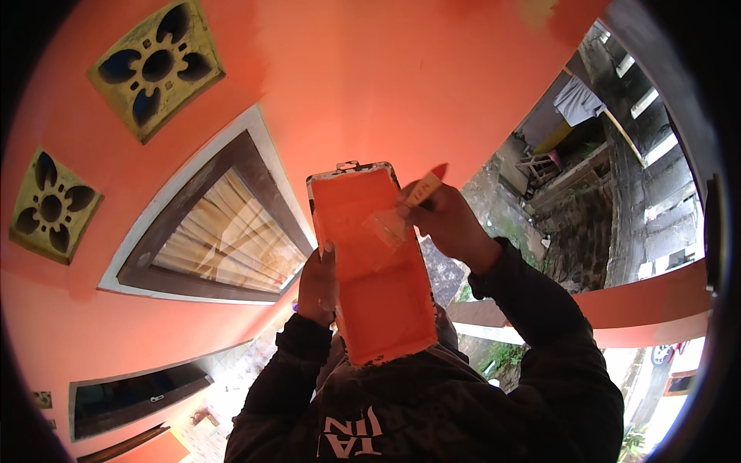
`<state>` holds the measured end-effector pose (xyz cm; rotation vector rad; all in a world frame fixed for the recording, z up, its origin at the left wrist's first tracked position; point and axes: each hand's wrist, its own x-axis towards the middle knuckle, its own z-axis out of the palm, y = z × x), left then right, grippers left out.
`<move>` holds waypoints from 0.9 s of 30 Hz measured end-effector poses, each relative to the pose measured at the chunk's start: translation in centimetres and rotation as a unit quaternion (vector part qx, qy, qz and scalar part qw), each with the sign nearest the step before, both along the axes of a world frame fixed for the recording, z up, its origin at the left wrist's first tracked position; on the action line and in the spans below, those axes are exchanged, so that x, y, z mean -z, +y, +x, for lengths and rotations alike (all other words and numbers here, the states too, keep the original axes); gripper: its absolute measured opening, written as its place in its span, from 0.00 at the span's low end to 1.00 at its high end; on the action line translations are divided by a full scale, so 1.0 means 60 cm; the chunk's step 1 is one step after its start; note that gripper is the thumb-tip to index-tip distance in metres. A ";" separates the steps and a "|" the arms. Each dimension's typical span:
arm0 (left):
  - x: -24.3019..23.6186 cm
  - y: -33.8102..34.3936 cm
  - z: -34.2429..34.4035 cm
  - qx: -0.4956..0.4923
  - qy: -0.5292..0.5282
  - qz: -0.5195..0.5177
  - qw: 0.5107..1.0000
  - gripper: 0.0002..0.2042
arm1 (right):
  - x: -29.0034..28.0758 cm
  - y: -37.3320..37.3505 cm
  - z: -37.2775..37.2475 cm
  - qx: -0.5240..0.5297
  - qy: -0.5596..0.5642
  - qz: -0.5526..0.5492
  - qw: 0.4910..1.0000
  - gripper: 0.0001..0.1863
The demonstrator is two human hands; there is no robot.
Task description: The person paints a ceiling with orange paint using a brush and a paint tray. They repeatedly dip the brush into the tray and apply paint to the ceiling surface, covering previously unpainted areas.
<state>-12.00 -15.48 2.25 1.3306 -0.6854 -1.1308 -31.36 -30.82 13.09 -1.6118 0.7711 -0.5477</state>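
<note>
An oblong paint tray (378, 301) coated in orange paint is held up in front of my chest, its hanging loop at the far end. My left hand (317, 287) grips the tray's left edge, the thumb over the rim and the other fingers hidden beneath. In my right hand (451, 224) is a paintbrush (423, 189) with a pale wooden handle and a red tip. Its bristles, smeared with orange, rest in or just over the tray's far half; contact is hard to make out.
The orange wall (347, 85) rises ahead, with a curtained window (231, 231) and yellow pierced vent blocks (158, 69) at left. To the right lie a rough stone wall (575, 224), a hanging white cloth (577, 100) and a low orange ledge (641, 301).
</note>
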 end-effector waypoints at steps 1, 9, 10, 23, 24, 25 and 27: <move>0.003 0.000 -0.001 0.001 -0.015 -0.002 1.000 0.35 | 0.012 -0.015 0.009 -0.011 0.000 0.002 1.000 0.12; 0.022 0.004 -0.008 -0.014 -0.007 0.007 1.000 0.32 | 0.036 -0.045 0.014 -0.013 0.082 -0.092 0.992 0.14; 0.028 0.004 -0.007 -0.011 -0.003 0.015 1.000 0.31 | 0.031 -0.042 0.011 -0.003 0.101 -0.119 0.988 0.14; -0.003 -0.017 -0.027 0.034 0.083 -0.040 0.995 0.38 | 0.035 0.081 -0.023 -0.187 0.054 -0.582 0.790 0.16; 0.006 -0.019 -0.023 0.033 0.083 -0.043 0.995 0.37 | 0.026 0.075 -0.027 -0.177 0.047 -0.547 0.817 0.16; 0.012 -0.019 -0.024 0.033 0.084 -0.045 0.995 0.37 | 0.016 0.074 -0.033 -0.166 0.042 -0.510 0.843 0.15; 0.016 -0.026 -0.031 0.030 0.115 -0.045 0.992 0.37 | 0.006 0.072 -0.042 -0.084 0.080 -0.359 0.926 0.13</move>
